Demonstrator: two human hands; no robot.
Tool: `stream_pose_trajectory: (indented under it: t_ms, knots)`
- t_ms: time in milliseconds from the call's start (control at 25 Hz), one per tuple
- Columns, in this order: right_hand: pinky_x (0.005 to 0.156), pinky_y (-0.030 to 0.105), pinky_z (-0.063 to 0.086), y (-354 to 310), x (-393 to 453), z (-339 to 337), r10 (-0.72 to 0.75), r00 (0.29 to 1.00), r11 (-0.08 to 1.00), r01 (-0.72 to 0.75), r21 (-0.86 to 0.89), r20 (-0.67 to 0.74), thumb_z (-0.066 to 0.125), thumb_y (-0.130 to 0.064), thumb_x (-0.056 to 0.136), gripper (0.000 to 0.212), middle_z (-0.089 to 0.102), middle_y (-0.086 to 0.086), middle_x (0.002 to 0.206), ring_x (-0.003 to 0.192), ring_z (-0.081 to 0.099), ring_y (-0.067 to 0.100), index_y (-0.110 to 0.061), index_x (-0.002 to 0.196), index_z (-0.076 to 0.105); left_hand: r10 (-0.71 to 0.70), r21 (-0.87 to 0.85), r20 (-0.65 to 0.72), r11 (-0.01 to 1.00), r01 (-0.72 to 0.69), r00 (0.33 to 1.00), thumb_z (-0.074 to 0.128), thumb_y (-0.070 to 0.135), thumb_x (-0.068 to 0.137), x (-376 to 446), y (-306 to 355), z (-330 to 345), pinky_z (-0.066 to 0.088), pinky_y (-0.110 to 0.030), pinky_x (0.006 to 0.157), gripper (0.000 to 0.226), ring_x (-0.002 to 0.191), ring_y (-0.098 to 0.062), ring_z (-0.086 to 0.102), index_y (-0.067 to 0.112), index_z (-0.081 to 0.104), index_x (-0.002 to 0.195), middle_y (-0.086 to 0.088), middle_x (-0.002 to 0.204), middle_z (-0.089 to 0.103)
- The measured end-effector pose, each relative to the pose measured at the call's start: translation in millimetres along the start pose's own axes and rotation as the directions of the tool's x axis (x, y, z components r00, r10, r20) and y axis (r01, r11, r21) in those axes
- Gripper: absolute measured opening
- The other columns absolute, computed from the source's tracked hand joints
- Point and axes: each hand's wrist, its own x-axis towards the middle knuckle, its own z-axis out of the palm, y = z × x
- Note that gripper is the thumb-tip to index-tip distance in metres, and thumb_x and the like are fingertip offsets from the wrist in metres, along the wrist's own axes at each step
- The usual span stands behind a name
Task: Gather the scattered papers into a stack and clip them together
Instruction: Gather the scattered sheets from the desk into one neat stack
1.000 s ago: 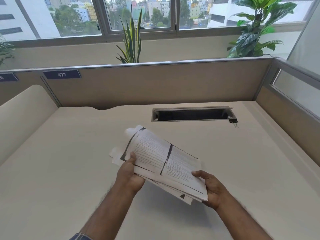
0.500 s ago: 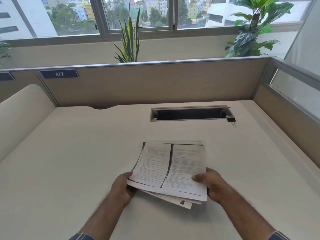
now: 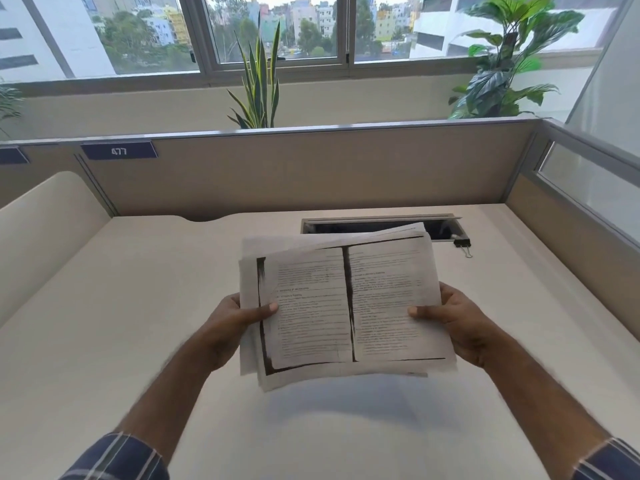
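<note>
Looking from the left side, we see a cream side panel (image 3: pixel 45 223) that stands at the edge of the tabletop (image 3: pixel 121 323), and behind it the beige partition (image 3: pixel 311 174) with a dark blue label (image 3: pixel 118 151) that reads 477. Above the partition a tall narrow-leaved plant (image 3: pixel 258 88) stands before the window (image 3: pixel 270 29).

Our left hand (image 3: pixel 235 322) comes up from a checked sleeve (image 3: pixel 117 459). Its fingers are curled behind the left edge of the papers (image 3: pixel 346 306) and its thumb (image 3: pixel 265 310) presses on the printed front, so it grips the stack. The papers are held up in the air over the middle of the tabletop, tilted toward us, between both hands. The top sheet shows two printed pages with a dark line down the middle. The sheets are not even: some edges stick out at the top left and at the bottom. The text is too blurred for us to read.

Our right hand (image 3: pixel 457 323) grips the right edge in the same way, thumb on the front and fingers behind.

Behind the papers there is a dark cable slot (image 3: pixel 381 225) in the tabletop. Just beside its right end lies a black binder clip (image 3: pixel 462 243), apart from the papers. On the far right a broad-leaved plant (image 3: pixel 502 60) stands behind the partition corner, and a glass side panel (image 3: pixel 588 181) closes the tabletop.
</note>
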Motion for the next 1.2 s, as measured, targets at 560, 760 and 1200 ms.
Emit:
stream_pose_trajectory:
  t_ms: [560, 760, 1200]
  knots:
    - [0.081, 0.038, 0.060, 57.9, -3.9, -11.0, -0.195, 0.959, 0.968, 0.155, -0.198, -0.203, 0.078, 0.003, 0.075, 0.031, 0.078, 0.005, 0.097, 0.097, 0.072, 0.028, -0.012, 0.102, 0.073, 0.102, 0.126, -0.178, 0.989, -0.080, 0.979, 0.087, 0.008, 0.069, 12.3, -60.9, 34.2, 0.055, -0.049, 0.092, 0.024, 0.103, -0.038, 0.071, 0.015, 0.080, 0.091, -0.011, 0.100, 0.079]
    - [0.064, 0.016, 0.056, 45.1, 0.0, 6.3, -0.383, 0.858, 0.921, 0.325, -0.215, -0.343, 0.075, 0.006, 0.079, 0.027, 0.075, -0.014, 0.068, 0.068, 0.068, 0.007, -0.021, 0.080, 0.072, 0.219, 0.097, -0.166, 0.974, -0.205, 0.962, 0.083, 0.006, 0.073, 10.1, -53.0, 46.5, 0.059, -0.041, 0.086, 0.026, 0.101, -0.027, 0.071, 0.022, 0.079, 0.093, -0.004, 0.101, 0.079]
    - [0.087, 0.040, 0.057, 58.3, -5.4, -9.6, -0.159, 0.974, 0.982, 0.139, -0.126, -0.160, 0.078, 0.005, 0.074, 0.037, 0.076, 0.010, 0.106, 0.105, 0.069, 0.031, -0.012, 0.107, 0.072, 0.246, 0.226, 0.001, 0.944, -0.240, 0.969, 0.082, 0.009, 0.067, 7.2, -42.2, 34.0, 0.056, -0.035, 0.073, 0.031, 0.083, -0.015, 0.068, 0.025, 0.080, 0.093, -0.002, 0.089, 0.075]
